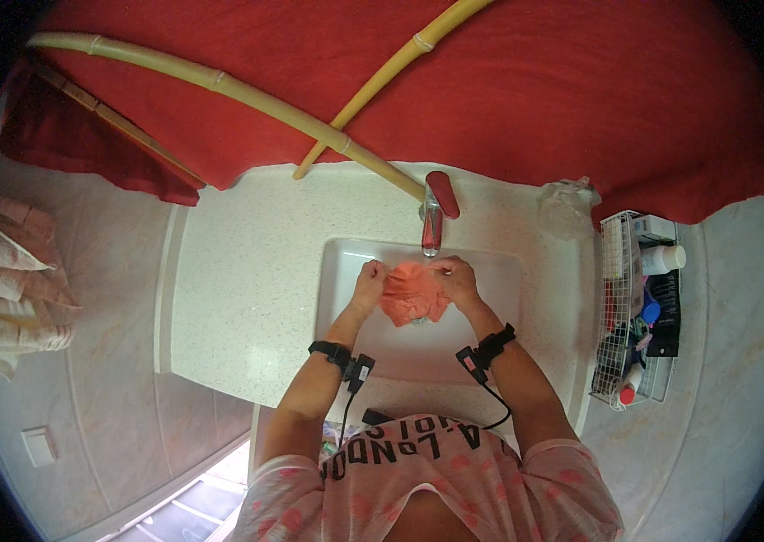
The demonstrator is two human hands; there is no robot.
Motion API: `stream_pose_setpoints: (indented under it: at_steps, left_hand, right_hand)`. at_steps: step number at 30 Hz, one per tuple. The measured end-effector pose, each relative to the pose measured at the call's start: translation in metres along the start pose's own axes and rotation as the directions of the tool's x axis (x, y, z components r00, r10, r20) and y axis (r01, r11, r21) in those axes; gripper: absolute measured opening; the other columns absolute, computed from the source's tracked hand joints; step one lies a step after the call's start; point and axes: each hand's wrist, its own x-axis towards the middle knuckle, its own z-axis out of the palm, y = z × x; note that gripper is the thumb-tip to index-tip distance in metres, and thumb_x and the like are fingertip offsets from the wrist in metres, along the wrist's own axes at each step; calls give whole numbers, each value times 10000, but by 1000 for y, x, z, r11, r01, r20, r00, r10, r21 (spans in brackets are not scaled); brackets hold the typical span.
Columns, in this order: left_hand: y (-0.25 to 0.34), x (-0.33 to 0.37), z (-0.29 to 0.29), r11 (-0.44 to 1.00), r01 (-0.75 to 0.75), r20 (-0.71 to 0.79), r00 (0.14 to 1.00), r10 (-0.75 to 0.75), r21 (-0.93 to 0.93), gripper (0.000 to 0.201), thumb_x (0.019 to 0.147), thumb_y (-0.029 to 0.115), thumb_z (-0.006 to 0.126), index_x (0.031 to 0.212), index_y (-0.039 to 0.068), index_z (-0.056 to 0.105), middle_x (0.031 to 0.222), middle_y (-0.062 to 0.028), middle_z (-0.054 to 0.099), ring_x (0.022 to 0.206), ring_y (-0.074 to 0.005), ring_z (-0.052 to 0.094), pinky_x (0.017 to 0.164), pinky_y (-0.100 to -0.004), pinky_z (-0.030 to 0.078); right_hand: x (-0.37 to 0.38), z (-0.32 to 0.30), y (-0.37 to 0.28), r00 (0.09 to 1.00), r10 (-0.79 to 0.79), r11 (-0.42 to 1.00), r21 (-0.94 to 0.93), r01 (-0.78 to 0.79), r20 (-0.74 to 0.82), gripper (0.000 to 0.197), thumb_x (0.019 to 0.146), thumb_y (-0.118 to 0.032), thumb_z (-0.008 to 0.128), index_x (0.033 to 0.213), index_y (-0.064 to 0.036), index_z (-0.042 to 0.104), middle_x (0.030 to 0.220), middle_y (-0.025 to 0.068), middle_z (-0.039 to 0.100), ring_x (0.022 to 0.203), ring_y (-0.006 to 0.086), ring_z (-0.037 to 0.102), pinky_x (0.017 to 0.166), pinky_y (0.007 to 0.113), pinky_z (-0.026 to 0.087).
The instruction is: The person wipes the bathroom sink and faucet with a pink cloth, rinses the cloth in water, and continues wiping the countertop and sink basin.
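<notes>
An orange-pink cloth [413, 294] hangs spread between my two hands over the white sink basin [481, 339]. My left hand [370, 282] pinches its left upper edge, fingers closed. At the opposite upper edge, my right hand [457, 280] grips the cloth between thumb and fingers. Just beyond the cloth stands the faucet [433, 221], with a red handle and a metallic spout over the basin. Part of the drain shows below the cloth's lower edge. Whether water is running I cannot tell.
Around the basin lies a speckled white countertop [246, 280]. Bamboo poles [260, 104] cross over a red cloth [562, 99] behind the faucet. A clear plastic bag [569, 208] sits at the back right. On the right, a white wire basket [617, 307] holds bottles. Towels [16, 271] hang at far left.
</notes>
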Motion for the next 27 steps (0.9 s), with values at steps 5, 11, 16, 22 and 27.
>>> stream_pose_setpoints:
  at_steps: [5,11,16,22,27]
  left_hand:
    - [18,-7,16,998,44,88,995,-40,-39,294,881,301,670,930,49,526,748,22,500,647,-92,443,587,-262,417]
    - [29,-12,18,870,-139,230,973,30,473,265,828,238,692,944,24,586,712,-16,514,650,-138,508,621,-289,449]
    - [18,0,20,993,-34,342,940,-8,115,101,857,148,631,883,53,611,770,6,588,695,-103,529,664,-250,448]
    - [38,-8,44,914,247,300,942,-149,-323,195,927,185,474,953,35,596,868,-62,636,811,-149,603,766,-282,485]
    - [47,-17,41,735,372,368,913,-179,-567,258,935,185,406,968,1,584,950,-124,646,886,-243,633,853,-349,506]
  right_hand:
    - [5,0,1,930,324,915,191,-355,174,182,787,-182,699,865,-18,677,707,67,644,675,91,574,626,263,474]
    - [5,-4,-35,920,329,880,285,-380,212,168,803,-162,702,831,-1,661,720,8,633,666,74,550,609,253,465]
    - [7,-3,-40,882,336,792,408,-454,329,151,811,-98,675,912,10,646,775,-7,632,681,65,545,624,236,464]
    - [-7,-2,-27,972,162,859,461,-223,170,376,787,-18,632,1157,-24,564,899,22,627,720,85,578,642,237,480]
    - [-28,6,-35,814,381,810,267,-523,439,378,776,-42,640,1146,-29,564,928,40,636,796,125,599,710,292,508]
